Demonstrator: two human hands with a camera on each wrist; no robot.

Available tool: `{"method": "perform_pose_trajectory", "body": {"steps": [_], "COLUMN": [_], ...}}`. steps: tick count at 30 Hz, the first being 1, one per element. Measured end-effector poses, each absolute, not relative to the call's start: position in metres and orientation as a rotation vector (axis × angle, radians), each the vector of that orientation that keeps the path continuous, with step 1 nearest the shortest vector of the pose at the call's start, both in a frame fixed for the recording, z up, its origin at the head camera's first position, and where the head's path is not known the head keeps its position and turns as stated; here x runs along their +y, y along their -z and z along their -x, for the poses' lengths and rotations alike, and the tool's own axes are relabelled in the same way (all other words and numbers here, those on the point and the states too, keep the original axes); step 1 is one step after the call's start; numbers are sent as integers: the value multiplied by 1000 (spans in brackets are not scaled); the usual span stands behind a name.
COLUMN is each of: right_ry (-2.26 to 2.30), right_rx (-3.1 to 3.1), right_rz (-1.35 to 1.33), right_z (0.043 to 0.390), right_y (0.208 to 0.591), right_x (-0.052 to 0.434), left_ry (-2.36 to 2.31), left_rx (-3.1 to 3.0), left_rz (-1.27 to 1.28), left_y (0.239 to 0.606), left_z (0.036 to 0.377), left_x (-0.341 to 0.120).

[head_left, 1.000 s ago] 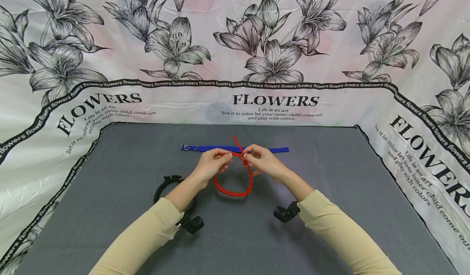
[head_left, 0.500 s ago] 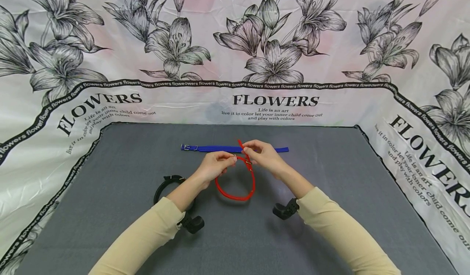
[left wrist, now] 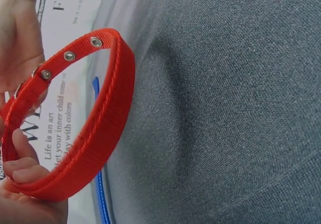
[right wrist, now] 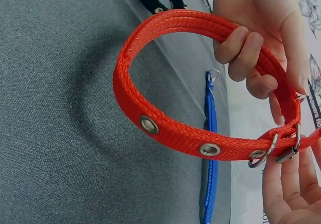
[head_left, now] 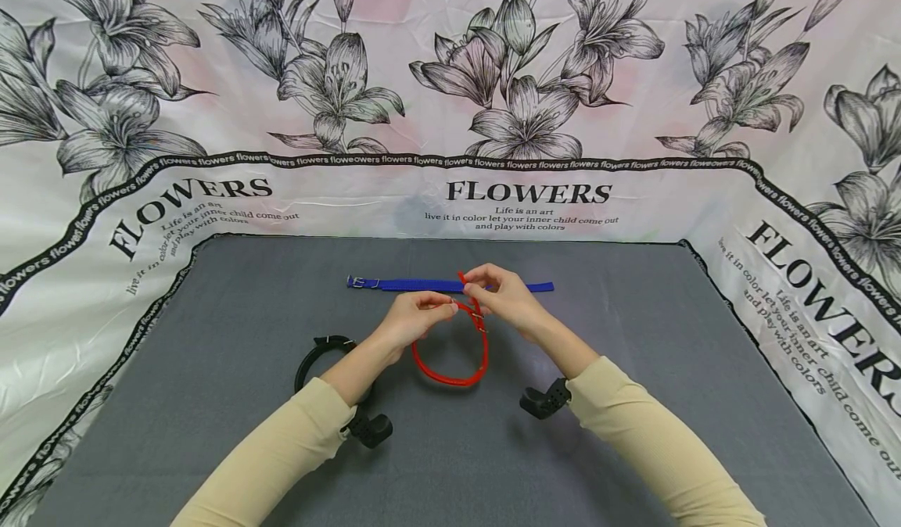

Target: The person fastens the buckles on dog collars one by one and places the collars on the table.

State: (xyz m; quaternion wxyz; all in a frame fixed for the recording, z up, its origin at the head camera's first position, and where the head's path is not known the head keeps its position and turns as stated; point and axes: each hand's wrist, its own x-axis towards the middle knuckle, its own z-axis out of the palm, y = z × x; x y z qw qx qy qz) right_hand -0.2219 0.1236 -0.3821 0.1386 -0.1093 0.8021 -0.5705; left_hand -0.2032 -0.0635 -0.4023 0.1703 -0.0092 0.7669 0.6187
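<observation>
A red pet collar is held up above the grey table, looped with its strap passed through the buckle. Metal eyelets line the strap, and a D-ring hangs beside the buckle. My left hand pinches the collar close to the buckle, some fingers lying inside the loop. With thumb and fingers, my right hand pinches the strap's free end, whose tip pokes out above the fingertips. In the right wrist view, the right hand's fingers are partly cut off by the frame edge.
Behind the hands a blue collar lies stretched flat, its buckle to the left. A black collar, buckled into a ring, lies partly under the left forearm. A floral printed cloth borders the grey surface.
My right hand has shifted its hold up the strap toward the tip, so less of the tail sticks out. Left hand and collar have moved slightly down and right.
</observation>
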Motion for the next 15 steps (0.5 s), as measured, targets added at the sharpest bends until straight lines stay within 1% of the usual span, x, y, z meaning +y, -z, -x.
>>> {"method": "perform_pose_trajectory", "body": {"steps": [9, 15], "right_ry": [1638, 1503], "right_rx": [2311, 2354], "right_rz": [385, 454], "right_z": [224, 224], "right_y": [382, 380], "right_x": [126, 130], "left_ry": [-1782, -1791], "left_rx": [2243, 2258], "left_rz": [38, 22], "left_y": [407, 408], "left_z": [204, 203], "left_x": [-63, -62]}}
